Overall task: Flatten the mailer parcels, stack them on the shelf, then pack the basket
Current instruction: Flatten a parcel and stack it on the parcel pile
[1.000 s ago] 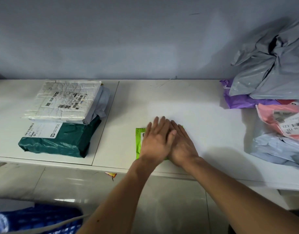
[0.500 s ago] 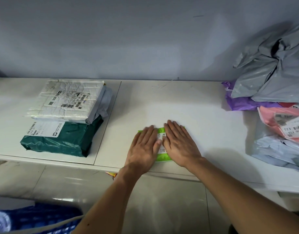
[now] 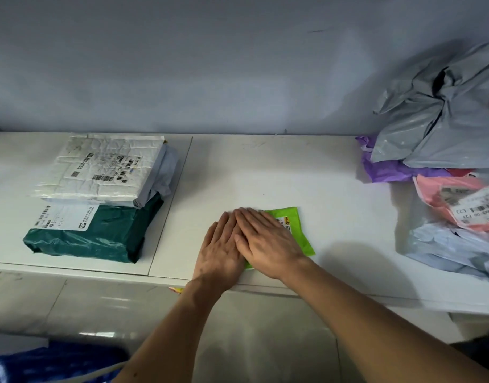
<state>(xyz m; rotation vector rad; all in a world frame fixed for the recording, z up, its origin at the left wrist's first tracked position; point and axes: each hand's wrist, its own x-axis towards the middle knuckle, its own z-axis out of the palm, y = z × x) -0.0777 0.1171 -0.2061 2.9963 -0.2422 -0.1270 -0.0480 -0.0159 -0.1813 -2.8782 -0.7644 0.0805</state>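
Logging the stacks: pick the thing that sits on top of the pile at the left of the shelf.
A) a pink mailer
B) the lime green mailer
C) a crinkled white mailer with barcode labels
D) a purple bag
C: the crinkled white mailer lies topmost at the left, above the dark green parcel; the lime green mailer lies apart, to their right.

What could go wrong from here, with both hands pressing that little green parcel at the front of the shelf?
1. The green mailer lies close to the front edge of the shelf. With the left hand and right hand pushing flat on it, it might slide off the smooth surface.
2. The crumpled grey mailer sits high on the purple mailer in a loose pile at the right, and it could slump down toward the work spot.
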